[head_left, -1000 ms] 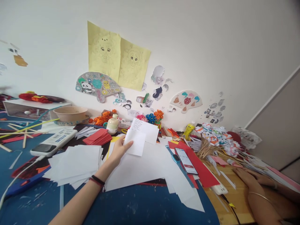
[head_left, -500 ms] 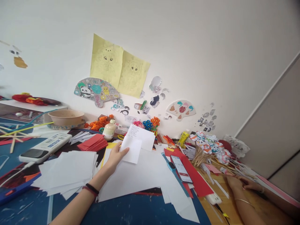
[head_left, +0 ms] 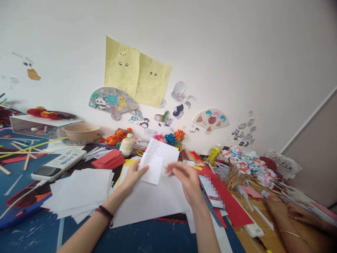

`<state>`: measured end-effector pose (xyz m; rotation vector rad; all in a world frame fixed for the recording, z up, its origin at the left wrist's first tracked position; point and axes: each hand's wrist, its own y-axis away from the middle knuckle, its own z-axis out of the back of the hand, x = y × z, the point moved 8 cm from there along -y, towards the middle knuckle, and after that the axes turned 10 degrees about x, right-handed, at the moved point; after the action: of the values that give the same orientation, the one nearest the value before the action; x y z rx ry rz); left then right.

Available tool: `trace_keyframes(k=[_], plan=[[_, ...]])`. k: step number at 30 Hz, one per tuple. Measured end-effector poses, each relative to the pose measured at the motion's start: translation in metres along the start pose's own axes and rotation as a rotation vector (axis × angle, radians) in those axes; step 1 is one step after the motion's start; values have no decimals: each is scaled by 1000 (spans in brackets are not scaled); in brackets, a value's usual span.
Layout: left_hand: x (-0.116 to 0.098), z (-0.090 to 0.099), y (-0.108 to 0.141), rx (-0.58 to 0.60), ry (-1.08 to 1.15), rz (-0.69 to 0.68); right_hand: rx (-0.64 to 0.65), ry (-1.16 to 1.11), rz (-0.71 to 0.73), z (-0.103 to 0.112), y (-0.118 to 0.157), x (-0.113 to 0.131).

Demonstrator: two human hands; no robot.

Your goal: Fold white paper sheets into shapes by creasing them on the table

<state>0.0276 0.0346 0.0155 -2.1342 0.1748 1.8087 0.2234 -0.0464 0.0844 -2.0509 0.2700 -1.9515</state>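
My left hand [head_left: 134, 175] is closed on a small sheet of white paper [head_left: 152, 170], thumb on its front face. Close behind that paper stands a larger white sheet with lines of small writing [head_left: 158, 147]; how the two join I cannot see. My right hand [head_left: 184, 177] is a little to the right of the held paper, fingers loosely bent and slightly apart, apparently holding nothing. Beneath both hands lies a large white sheet [head_left: 147, 207]. A fanned stack of white paper squares [head_left: 81, 193] is left of my left forearm.
Red paper pieces [head_left: 109, 160], a cream bottle [head_left: 126, 146] and a white power strip [head_left: 59, 164] lie to the left. On the right are a phone [head_left: 212, 191] on red paper, a bundle of wrapped sticks [head_left: 237, 168] and another person's hands [head_left: 286, 209].
My right hand has come into view and moved up beside the held paper. My left hand keeps its hold. The camera has turned slightly left.
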Motion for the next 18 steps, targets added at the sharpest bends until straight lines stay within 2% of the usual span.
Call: trace_keyframes(k=[4,6,8,11,18], plan=[[0,-1,0,-6,-21,11,-235,163,67,13,-43,-41],[1,-2,-1,-3,-36,17,-194,121,25,11,-55,-65],[0,-2,-2,0,-54,-2,-94,64,-8,5,-56,-81],[-1,-5,-2,16,-85,-38,0,44,-18,-2,-46,-84],[-3,-8,-1,23,-176,-89,17,63,-25,-4,-38,-78]])
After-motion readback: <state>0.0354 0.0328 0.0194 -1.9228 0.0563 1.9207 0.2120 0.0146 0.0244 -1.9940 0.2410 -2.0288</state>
